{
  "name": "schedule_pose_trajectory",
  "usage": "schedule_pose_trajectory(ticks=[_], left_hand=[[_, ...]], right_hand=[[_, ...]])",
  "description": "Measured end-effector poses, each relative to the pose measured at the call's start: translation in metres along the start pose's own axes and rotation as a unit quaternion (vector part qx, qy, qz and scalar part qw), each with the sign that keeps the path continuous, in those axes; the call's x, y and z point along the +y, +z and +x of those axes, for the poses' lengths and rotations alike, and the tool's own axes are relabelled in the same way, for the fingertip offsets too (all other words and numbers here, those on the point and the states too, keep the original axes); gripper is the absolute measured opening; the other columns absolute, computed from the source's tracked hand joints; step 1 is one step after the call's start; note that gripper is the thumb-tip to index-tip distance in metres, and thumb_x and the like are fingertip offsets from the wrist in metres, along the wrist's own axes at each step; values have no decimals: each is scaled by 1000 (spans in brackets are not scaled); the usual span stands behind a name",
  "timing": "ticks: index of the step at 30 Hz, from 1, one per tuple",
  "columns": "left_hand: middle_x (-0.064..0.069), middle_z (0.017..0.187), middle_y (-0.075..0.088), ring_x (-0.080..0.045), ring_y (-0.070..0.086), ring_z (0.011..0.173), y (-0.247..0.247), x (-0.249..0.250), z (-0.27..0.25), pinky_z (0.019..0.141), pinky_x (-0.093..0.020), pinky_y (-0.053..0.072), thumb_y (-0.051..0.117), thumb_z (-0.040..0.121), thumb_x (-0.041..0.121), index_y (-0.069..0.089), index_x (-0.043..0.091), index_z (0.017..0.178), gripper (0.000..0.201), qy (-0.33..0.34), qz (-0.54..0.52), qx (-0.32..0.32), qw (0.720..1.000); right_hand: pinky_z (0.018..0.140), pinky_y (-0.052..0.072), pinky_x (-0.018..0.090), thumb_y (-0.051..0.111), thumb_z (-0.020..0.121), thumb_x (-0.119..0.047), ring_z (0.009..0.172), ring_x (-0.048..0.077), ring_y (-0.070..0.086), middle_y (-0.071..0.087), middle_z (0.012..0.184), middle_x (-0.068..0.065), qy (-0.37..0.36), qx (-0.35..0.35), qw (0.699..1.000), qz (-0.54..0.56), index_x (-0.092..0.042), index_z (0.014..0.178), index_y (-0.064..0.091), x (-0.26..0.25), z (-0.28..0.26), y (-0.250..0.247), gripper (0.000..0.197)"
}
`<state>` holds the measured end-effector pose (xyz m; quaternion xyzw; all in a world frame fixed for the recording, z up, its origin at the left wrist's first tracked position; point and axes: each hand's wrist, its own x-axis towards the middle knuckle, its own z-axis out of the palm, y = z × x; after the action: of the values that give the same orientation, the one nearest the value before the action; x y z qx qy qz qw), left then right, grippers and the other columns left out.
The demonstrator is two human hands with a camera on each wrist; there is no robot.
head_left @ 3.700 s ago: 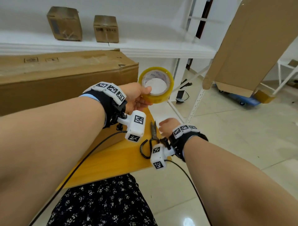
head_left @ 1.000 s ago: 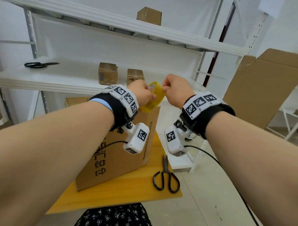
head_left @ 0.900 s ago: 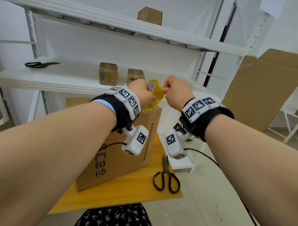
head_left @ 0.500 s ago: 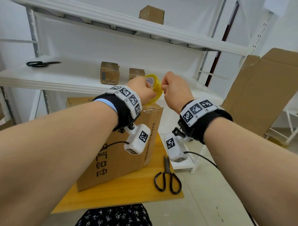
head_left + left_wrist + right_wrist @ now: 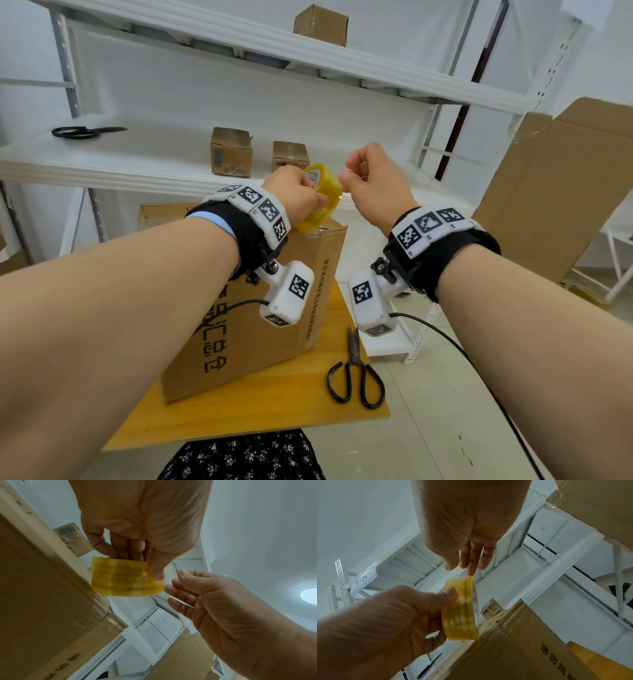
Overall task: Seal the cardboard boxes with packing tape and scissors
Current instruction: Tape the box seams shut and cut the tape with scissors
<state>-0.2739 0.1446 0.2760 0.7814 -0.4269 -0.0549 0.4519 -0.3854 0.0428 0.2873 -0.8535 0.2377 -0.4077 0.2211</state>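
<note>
From the head view, my left hand (image 5: 297, 192) has its grip wrapped round the yellow roll of packing tape (image 5: 323, 197), holding it up above the top edge of the large cardboard box (image 5: 260, 329) that stands on the yellow desk (image 5: 246, 411). My right hand (image 5: 373, 186) is level with it, just beside the roll, thumb and forefinger pressed together at the roll's outer edge. Black scissors (image 5: 356, 373) lie flat on the desk to the right of the box, near the desk's corner, touched by neither hand. On the white shelf (image 5: 137, 161) behind stand two small cardboard boxes (image 5: 231, 150), and a second pair of scissors (image 5: 85, 131) lies far to the left. One more small box (image 5: 320, 24) sits on the top shelf.

From the left wrist, my thumb lies on the roll's (image 5: 126, 578) outer face and my fingers pass through its core, so this grip is clamped on it. My right hand's (image 5: 202, 595) fingertips (image 5: 173, 587) meet at the roll's right edge; a thin clear strip seems to sit between them, though it is hard to make out.

From the right wrist, my right fingertips (image 5: 471, 569) pinch together just above the roll's (image 5: 462, 609) rim, apparently on the loose end. My left hand (image 5: 393, 615) holds the roll over the box corner (image 5: 513, 642).
</note>
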Motion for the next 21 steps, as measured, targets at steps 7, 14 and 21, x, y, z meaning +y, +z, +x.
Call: schedule_pose_trajectory(ticks=[7, 14, 21], left_hand=[[-8, 96, 69, -21, 67, 88, -1, -3, -3, 81, -38, 56, 68, 88, 30, 64, 8, 97, 24, 15, -7, -19, 1000], [-6, 93, 67, -19, 65, 86, -3, -2, -3, 77, -33, 54, 67, 89, 30, 64, 14, 87, 16, 22, 2, -24, 999], [-6, 92, 68, -20, 66, 85, 1, 4, -3, 68, -30, 51, 66, 89, 28, 65, 11, 89, 17, 11, 15, -1, 1000]], right_hand=[[84, 57, 36, 74, 86, -16, 87, 15, 64, 64, 90, -4, 2, -20, 1000, 3, -19, 108, 56, 5, -2, 2, 29], [90, 55, 35, 62, 94, -13, 94, 15, 65, 65, 94, -6, -14, -9, 1000, -22, -25, 97, 63, 5, 2, 3, 12], [90, 54, 29, 58, 96, -10, 97, 12, 63, 66, 101, -5, -22, -2, 999, -23, -24, 102, 64, 4, 1, 5, 17]])
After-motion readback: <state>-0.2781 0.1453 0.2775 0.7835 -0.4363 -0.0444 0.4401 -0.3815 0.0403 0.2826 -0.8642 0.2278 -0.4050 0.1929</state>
